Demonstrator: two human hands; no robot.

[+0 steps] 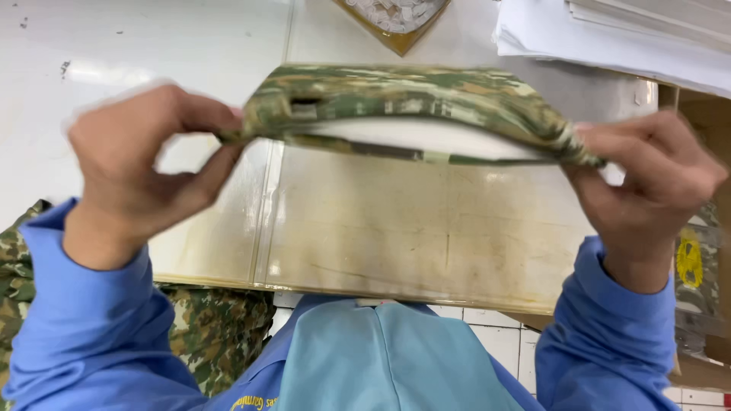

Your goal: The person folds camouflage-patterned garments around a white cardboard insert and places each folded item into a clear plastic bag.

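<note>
Camouflage cloth, one folded piece (411, 103), is stretched between two hands above a stained white table (396, 236). On the left hand (145, 164), thumb and fingers are pinched tight on the piece's left corner; on the right hand (651, 183), the fingers are closed the same way on its right corner. Between the two grips the cloth gapes open, showing a pale inside. Beyond the fingertips lies one tray of small white pieces (396, 15) and one stack of white sheets (609, 34). Below the left wrist hangs more camouflage fabric (217, 327), one heap. Nothing stands between the fingers and the cloth.
</note>
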